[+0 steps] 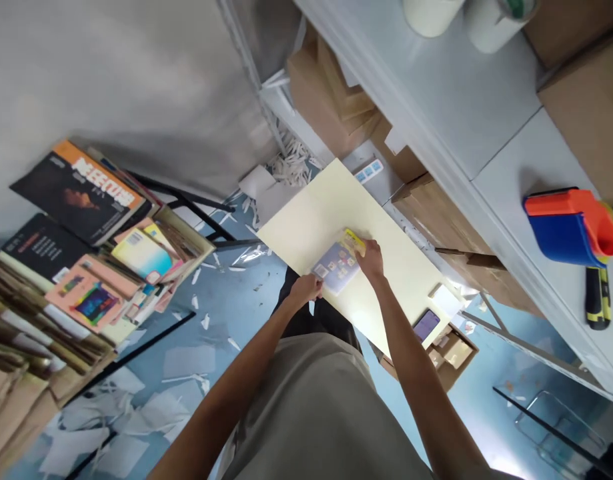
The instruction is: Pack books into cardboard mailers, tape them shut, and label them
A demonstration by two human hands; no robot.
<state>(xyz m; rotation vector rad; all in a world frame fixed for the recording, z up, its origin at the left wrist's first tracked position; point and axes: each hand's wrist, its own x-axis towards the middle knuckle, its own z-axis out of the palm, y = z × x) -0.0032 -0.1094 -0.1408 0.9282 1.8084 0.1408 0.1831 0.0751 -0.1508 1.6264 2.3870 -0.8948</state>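
A purple book with a yellow band along one edge, small pictures and a barcode lies on a cream board. My left hand is closed at the book's near left corner, its fingers pinched by the barcode. At the opposite end, my right hand grips the yellow edge with bent fingers. The fingertips of both hands are partly hidden. Further right on the board lie a phone and a small white item.
Stacks of books stand on the left. Paper scraps litter the blue floor. A grey counter along the right bears a red and blue tape dispenser and a cutter knife. Cardboard boxes stand beneath it.
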